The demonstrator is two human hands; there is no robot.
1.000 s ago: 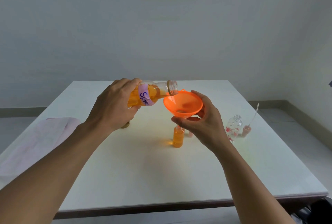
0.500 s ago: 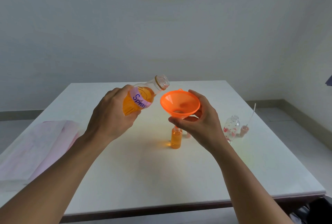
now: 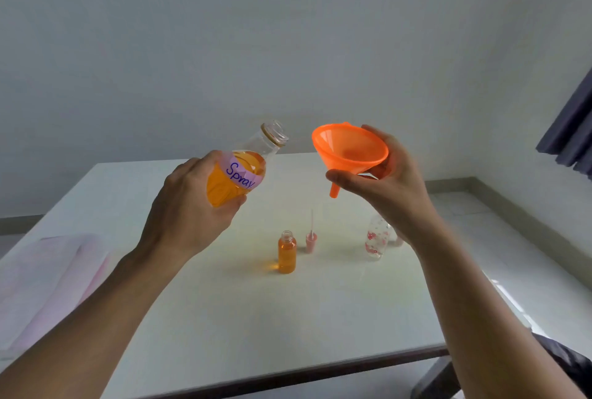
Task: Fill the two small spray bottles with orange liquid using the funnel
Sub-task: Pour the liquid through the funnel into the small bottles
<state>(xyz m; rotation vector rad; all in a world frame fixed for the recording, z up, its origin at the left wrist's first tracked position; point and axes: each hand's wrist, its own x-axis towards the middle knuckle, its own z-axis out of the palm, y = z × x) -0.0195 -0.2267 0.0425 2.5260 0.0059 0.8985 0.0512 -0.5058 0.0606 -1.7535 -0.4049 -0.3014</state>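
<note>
My left hand (image 3: 189, 212) grips a clear bottle (image 3: 242, 168) labelled "Spray", part full of orange liquid, tilted with its open neck up and to the right. My right hand (image 3: 387, 184) holds the orange funnel (image 3: 349, 152) in the air, spout down, well above the table. Below them a small uncapped bottle (image 3: 286, 253) full of orange liquid stands on the white table (image 3: 256, 318). A second small clear bottle (image 3: 376, 238) with red flower prints stands to its right, partly hidden by my right wrist, and looks empty.
A pink spray pump (image 3: 310, 240) with its tube pointing up stands just right of the filled bottle. A pink cloth (image 3: 48, 280) lies on the table's left edge. A dark curtain (image 3: 570, 129) hangs at the far right.
The big bottle has tipped back from pouring to neck-up and drawn away from the funnel. The funnel has lifted off the small orange bottle and moved up and right.
</note>
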